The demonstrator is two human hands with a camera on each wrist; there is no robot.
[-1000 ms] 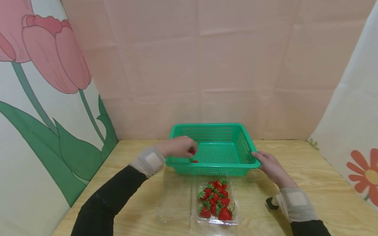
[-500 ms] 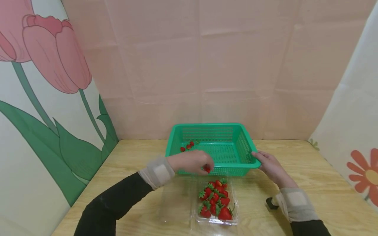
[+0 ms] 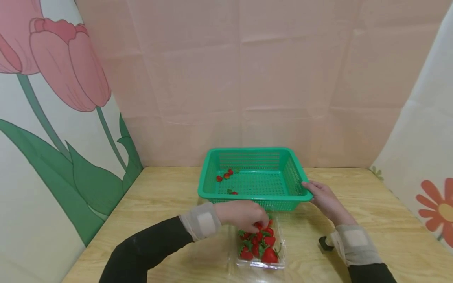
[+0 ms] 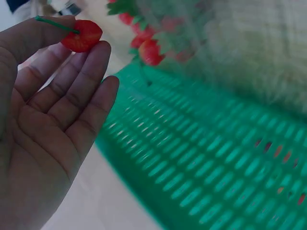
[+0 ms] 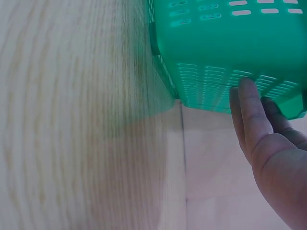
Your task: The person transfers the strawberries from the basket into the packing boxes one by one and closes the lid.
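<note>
Left hand [image 3: 244, 214], fingers pinching one strawberry [image 4: 81, 36] by thumb and fingertips (light hold; may drop short of basket [image 3: 295, 198]); right hand [image 3: 323, 198], fingers straight, steadying rim.

we see a red strawberry [image 4: 82, 36] pinched by its green stem at the left hand [image 3: 244, 215] fingertips, over a clear tray [image 3: 279, 264] of strawberries; the right hand [image 3: 325, 200] rests straight fingers on the green basket [image 3: 293, 173] corner, four berries inside.
</note>
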